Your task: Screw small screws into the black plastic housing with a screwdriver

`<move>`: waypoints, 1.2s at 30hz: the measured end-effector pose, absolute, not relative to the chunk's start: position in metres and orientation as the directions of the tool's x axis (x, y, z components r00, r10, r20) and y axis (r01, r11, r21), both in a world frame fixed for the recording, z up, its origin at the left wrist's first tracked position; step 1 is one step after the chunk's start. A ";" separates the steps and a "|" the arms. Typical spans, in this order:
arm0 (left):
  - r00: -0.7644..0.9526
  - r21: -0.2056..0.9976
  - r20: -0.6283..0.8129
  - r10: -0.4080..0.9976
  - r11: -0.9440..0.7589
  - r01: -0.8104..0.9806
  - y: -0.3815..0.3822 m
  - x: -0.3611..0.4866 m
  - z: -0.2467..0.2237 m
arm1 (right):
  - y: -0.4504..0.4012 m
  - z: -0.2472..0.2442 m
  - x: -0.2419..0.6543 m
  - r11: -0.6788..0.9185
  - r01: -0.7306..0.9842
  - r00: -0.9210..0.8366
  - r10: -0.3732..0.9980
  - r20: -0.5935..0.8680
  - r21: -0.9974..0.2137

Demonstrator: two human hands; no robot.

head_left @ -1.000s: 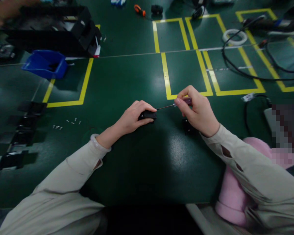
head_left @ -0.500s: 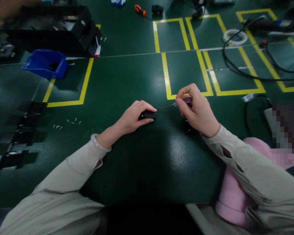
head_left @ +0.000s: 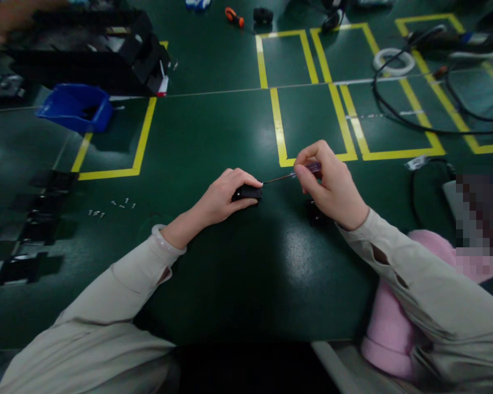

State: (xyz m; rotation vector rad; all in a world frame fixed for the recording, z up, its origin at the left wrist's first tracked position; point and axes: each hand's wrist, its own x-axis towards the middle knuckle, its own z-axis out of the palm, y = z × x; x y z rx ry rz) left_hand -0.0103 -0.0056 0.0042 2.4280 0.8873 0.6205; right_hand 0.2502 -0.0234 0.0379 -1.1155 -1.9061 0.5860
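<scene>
Holding small black part point(head_left: 250, 193) and screwdriver point(head_left: 314, 168)

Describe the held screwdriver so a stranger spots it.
Over the green table, find the right hand. It grips the screwdriver, which points toward the black part in the left hand. Its purplish handle distinguishes it from the orange-handled tool farther back.

The green table point(head_left: 213, 131) bears yellow tape point(head_left: 145, 137), screws point(head_left: 127, 201) and a white ring point(head_left: 400, 71).

screwdriver shaft point(head_left: 277, 179): metal | handle point(head_left: 314, 167): glossy plastic | tabletop point(head_left: 246, 273): smooth, glossy | sleeve point(head_left: 115, 284): matt cloth
</scene>
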 end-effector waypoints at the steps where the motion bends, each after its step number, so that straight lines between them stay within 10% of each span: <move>1: 0.688 0.571 0.250 0.682 -0.677 0.464 -0.006 -0.010 0.004 | -0.023 0.038 0.250 0.493 0.485 -0.260 0.870 0.419 -0.722; 36: 0.684 0.570 0.244 0.687 -0.672 0.472 -0.007 -0.010 0.004 | -0.024 0.039 0.250 0.472 0.497 -0.260 0.882 0.394 -0.728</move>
